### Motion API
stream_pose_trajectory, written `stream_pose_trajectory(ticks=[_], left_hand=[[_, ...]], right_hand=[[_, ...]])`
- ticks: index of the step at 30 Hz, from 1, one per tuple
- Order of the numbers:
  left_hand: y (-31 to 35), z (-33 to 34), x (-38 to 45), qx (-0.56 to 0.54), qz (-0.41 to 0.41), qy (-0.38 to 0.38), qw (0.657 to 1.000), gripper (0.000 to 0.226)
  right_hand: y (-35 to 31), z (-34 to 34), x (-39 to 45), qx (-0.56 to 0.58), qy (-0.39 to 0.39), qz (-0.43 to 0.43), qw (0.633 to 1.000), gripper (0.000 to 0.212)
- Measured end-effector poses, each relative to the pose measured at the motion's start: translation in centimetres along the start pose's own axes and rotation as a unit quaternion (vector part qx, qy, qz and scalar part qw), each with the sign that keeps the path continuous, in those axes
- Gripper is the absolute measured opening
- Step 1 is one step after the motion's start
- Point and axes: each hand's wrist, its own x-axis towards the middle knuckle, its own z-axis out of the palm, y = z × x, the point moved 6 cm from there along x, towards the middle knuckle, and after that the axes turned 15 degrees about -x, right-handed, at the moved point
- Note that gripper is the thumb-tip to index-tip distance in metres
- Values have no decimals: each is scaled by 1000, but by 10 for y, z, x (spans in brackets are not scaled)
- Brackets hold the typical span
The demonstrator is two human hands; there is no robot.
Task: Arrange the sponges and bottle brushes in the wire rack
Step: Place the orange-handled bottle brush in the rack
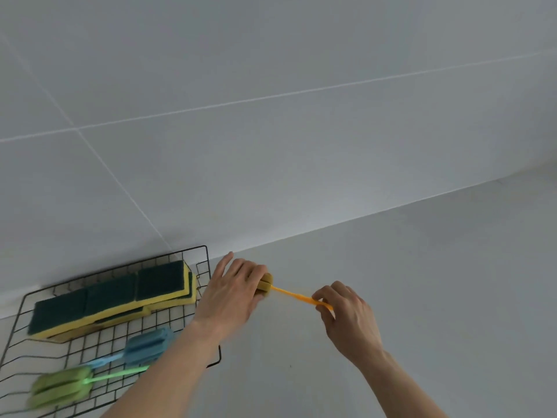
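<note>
At the left end of the pale worktop (422, 297), against the tiled wall (271, 86), sits a black wire rack (193, 257). Along the rack's far edge a row of sponges (111, 297) lies packed end to end, dark green scrub sides up and yellow foam showing below; more yellow and green layers show beneath them, though how many sponges there are cannot be told. Nearer the rack's front edge lies a green bottle brush (60, 389), its foam head toward the rack's left side and its thin green handle running to the right. Just behind it lies a blue bottle brush (147, 346), turned the other way, with its foam head toward the rack's right side and its pale handle pointing left. Both are blurred.

The left forearm crosses over the rack's front right corner, hiding the ends of those two brushes. The left hand (232, 291) is just past the rack's right edge, above the worktop, its fingers curled over the yellowish foam head of an orange bottle brush (289, 294). This brush is outside the rack, held between both hands, and its orange handle runs to the right and slightly toward the front. The right hand (346, 315) is closed in a pinch on the handle's far end, thumb and fingertips clamped around it.
</note>
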Motion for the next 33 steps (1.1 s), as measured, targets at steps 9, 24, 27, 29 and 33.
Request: stream_pose_trajectory(ticks=[9,24,27,29,33], left_hand=[[-89,-85,-115,-12,-80,85,993,43],[-235,-102,-280,-41,-239,67,968,38],[-245,-93,-285,-51,-246,62,966,38],[-251,-89,-286,-57,-246,65,965,39],[-257,-81,-285,-67,-240,72,966,40]], right_hand=[[-155,-6,22,-29,4,-118,993,24],[-359,77,22,-74,-52,-258,962,43],[-366,91,22,-80,-57,-251,963,44],[-368,99,22,-86,-60,-245,964,44],[-367,111,23,-92,-73,-220,968,44]])
